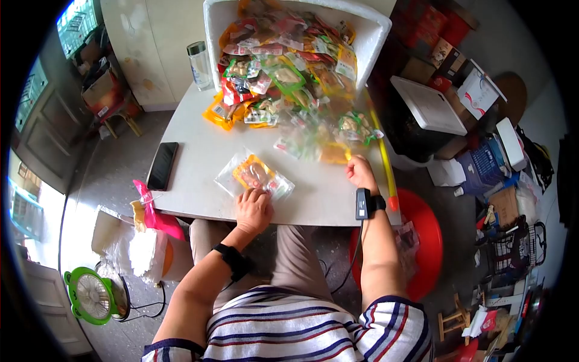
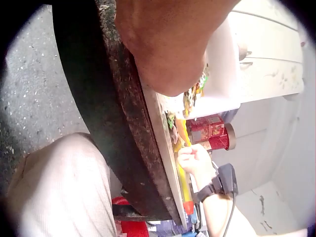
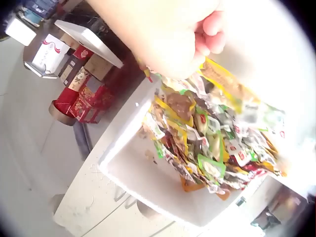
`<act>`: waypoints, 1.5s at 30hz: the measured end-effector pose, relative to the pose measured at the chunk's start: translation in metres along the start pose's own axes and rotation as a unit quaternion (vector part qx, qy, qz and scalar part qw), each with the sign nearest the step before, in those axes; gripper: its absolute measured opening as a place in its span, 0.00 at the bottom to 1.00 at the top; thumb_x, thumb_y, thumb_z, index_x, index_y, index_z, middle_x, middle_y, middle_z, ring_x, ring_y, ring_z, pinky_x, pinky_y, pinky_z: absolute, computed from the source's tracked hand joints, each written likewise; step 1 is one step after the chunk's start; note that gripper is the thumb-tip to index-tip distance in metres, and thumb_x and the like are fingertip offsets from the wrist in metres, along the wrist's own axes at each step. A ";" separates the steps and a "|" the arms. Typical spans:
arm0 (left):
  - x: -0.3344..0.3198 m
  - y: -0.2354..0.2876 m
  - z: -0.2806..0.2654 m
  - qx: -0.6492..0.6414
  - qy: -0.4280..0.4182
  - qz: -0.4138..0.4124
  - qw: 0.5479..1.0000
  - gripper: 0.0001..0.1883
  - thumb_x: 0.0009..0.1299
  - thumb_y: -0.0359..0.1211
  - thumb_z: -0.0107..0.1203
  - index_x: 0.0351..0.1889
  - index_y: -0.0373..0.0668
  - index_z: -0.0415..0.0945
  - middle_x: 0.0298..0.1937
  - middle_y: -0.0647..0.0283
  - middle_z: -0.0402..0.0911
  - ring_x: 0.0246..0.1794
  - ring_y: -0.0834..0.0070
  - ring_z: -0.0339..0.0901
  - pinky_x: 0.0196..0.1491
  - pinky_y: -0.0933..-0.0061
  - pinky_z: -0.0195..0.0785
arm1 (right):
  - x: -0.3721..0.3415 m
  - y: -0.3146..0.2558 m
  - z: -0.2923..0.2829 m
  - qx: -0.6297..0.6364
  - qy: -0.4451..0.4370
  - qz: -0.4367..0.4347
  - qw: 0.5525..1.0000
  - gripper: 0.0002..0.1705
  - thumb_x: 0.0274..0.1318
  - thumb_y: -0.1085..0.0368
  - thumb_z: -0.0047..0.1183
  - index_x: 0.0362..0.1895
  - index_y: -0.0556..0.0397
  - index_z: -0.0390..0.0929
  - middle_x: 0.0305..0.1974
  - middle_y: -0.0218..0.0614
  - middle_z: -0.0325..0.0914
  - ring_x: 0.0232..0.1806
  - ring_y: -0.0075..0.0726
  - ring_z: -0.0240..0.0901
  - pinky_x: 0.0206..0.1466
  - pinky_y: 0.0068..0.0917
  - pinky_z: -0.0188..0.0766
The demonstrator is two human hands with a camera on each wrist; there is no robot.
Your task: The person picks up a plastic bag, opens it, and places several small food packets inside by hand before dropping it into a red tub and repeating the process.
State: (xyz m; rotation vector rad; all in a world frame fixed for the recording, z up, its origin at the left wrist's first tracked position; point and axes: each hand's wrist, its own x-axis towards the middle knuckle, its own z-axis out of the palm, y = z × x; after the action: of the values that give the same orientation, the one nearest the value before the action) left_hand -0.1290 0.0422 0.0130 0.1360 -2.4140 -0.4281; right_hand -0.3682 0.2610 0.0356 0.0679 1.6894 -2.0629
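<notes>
Near the table's front edge, my left hand (image 1: 254, 211) rests its fingers on the lower edge of a clear plastic bag (image 1: 278, 186). On that bag's area lies a yellow-edged food packet (image 1: 253, 172) with brownish contents. To the right, my right hand (image 1: 361, 172) grips the corner of another yellow-edged snack packet (image 1: 333, 153), blurred in the head view. In the right wrist view this packet (image 3: 229, 83) stretches out from the curled fingers (image 3: 213, 42). A heap of mixed snack packets (image 1: 289, 75) spills from a white foam box (image 1: 212, 36) onto the table.
A phone (image 1: 162, 166) lies at the table's left edge, and a glass bottle (image 1: 199, 65) stands beside the foam box. Along the right edge runs a yellow stick (image 1: 386, 166). A red tub (image 1: 427, 241) sits below on the right, a green fan (image 1: 90, 295) on the left.
</notes>
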 end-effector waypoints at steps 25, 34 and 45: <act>-0.012 0.015 -0.009 -0.076 -0.082 -0.126 0.986 0.07 0.54 0.32 0.47 0.29 0.39 0.69 0.27 0.57 0.70 0.32 0.62 0.69 0.34 0.66 0.63 | -0.134 0.040 0.042 0.031 0.011 -0.088 0.996 0.08 0.49 0.70 0.40 0.36 0.54 0.63 0.31 0.32 0.66 0.26 0.24 0.64 0.24 0.20 0.67; -0.003 0.049 -0.042 -0.545 -0.326 -0.322 0.702 0.20 0.62 0.37 0.47 0.49 0.36 0.61 0.33 0.66 0.69 0.30 0.81 0.66 0.33 0.83 0.61 | -0.151 0.034 0.058 -0.150 -0.182 -0.103 0.966 0.07 0.49 0.70 0.42 0.34 0.58 0.65 0.28 0.27 0.67 0.29 0.17 0.63 0.31 0.15 0.63; -0.008 0.064 -0.031 -0.795 -0.130 -0.382 0.453 0.18 0.63 0.30 0.42 0.52 0.41 0.56 0.48 0.60 0.66 0.49 0.67 0.65 0.51 0.64 0.59 | -0.188 0.067 0.037 0.147 -0.309 0.052 0.938 0.29 0.44 0.60 0.52 0.50 0.57 0.57 0.43 0.36 0.66 0.43 0.31 0.65 0.38 0.27 0.68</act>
State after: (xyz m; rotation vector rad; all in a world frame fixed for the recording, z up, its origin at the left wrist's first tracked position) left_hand -0.1018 0.0954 0.0521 0.2756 -0.9755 -2.9504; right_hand -0.1661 0.2778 0.0447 -0.3533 0.9745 -1.9607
